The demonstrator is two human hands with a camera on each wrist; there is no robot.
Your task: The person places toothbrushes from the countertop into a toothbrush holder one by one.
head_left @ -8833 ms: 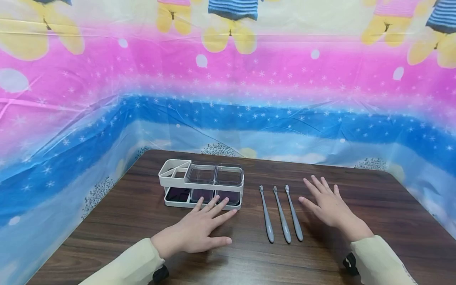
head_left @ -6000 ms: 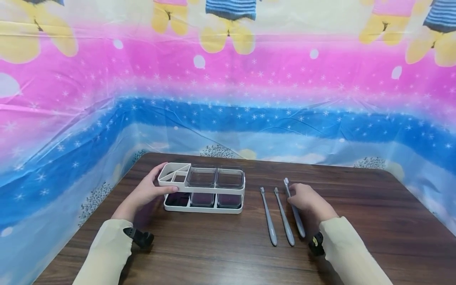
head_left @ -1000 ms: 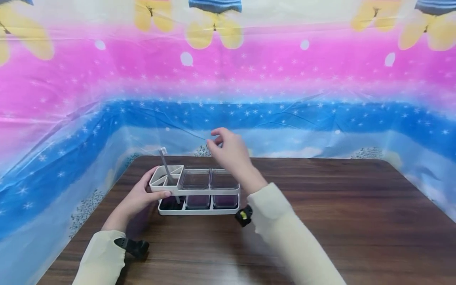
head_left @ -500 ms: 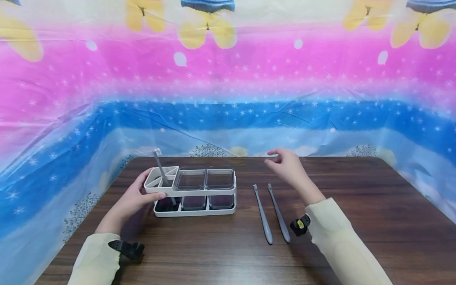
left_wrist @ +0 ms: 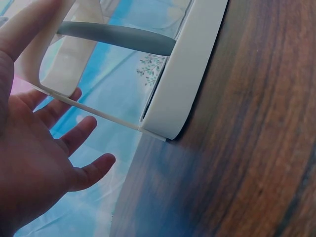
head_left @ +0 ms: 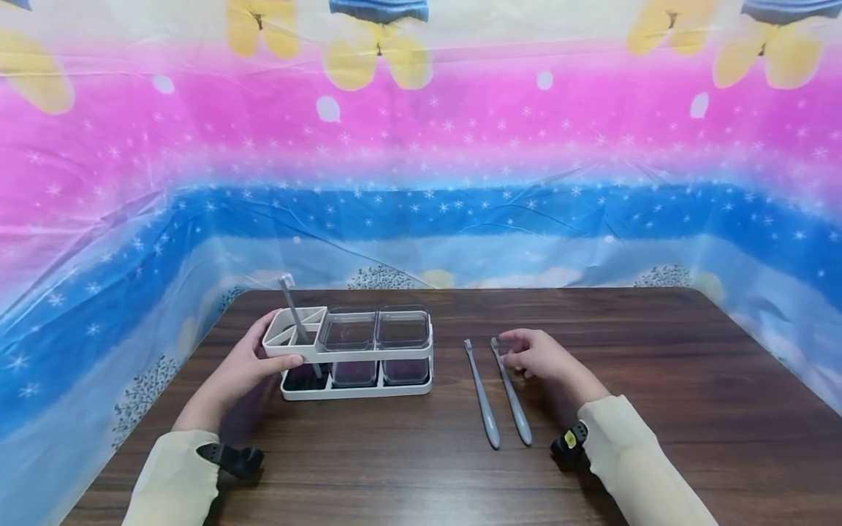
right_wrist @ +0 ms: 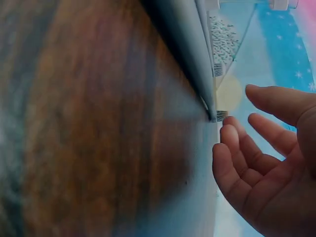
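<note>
My left hand (head_left: 242,365) grips the left end of a white two-tier toothbrush holder (head_left: 355,355), thumb across the front and fingers behind. In the left wrist view, some fingers (left_wrist: 81,133) spread loosely beside its end post. One grey toothbrush (head_left: 294,310) leans upright in the divided left compartment, bristles up, its handle reaching down to the lower tier. Two more lie side by side on the table: a left toothbrush (head_left: 483,398) and a right toothbrush (head_left: 514,402). My right hand (head_left: 542,356) hovers at the right one's head, thumb and fingers apart, holding nothing.
Clear cups (head_left: 403,330) sit in the holder's upper tier, with dark pads below. The brown wooden table (head_left: 395,467) ends at a cartoon-printed cloth (head_left: 421,219) behind. Each wrist wears a black strap camera (head_left: 240,460).
One toothbrush from the table now stands in the holder, and the left hand grips the holder. Lately the right hand has moved right, away from the holder, and down to the remaining toothbrushes.
</note>
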